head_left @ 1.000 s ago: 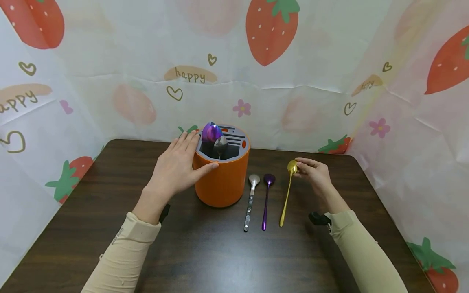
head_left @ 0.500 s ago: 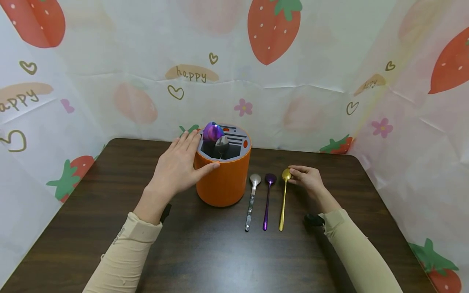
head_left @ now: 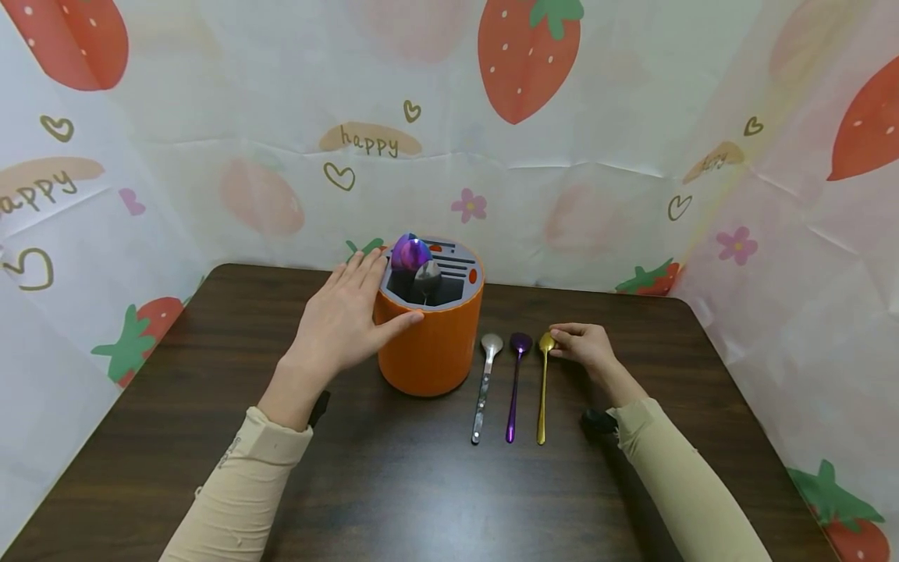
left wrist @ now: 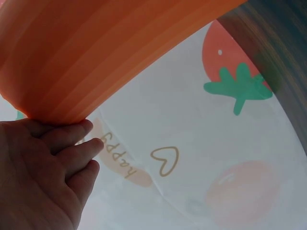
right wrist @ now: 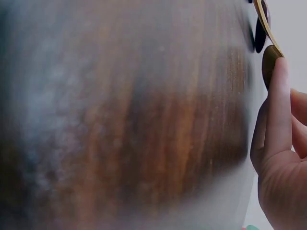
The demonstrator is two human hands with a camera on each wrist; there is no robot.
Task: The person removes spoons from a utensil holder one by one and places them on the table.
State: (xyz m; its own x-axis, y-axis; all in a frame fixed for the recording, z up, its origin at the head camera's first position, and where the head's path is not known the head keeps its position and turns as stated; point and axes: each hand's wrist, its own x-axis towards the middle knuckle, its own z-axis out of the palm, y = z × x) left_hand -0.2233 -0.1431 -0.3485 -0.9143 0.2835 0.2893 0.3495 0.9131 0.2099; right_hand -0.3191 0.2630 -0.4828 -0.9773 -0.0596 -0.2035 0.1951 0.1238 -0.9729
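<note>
My left hand (head_left: 337, 318) rests against the left side of an orange round cutlery holder (head_left: 430, 355), its fingers straight along the rim and its thumb across the front. In the left wrist view the fingertips touch the orange wall (left wrist: 100, 52). A shiny purple-blue spoon head (head_left: 412, 254) and a silver spoon head (head_left: 427, 277) stick up from the holder's grey slotted top. On the right, my right hand (head_left: 588, 350) pinches the bowl of a long gold spoon (head_left: 543, 390); the right wrist view shows the bowl (right wrist: 270, 60) at the fingertips. The gold spoon lies along the table, handle toward me.
Between the holder and the gold spoon lie a silver spoon with a patterned handle (head_left: 481, 398) and a purple spoon (head_left: 514, 394), roughly parallel. The dark wooden table (head_left: 393, 499) has a strawberry-print cloth (head_left: 618, 101) behind and beside it.
My right hand has carried the gold spoon left and toward me, from a slant to a line beside the purple spoon. My left hand stays on the holder.
</note>
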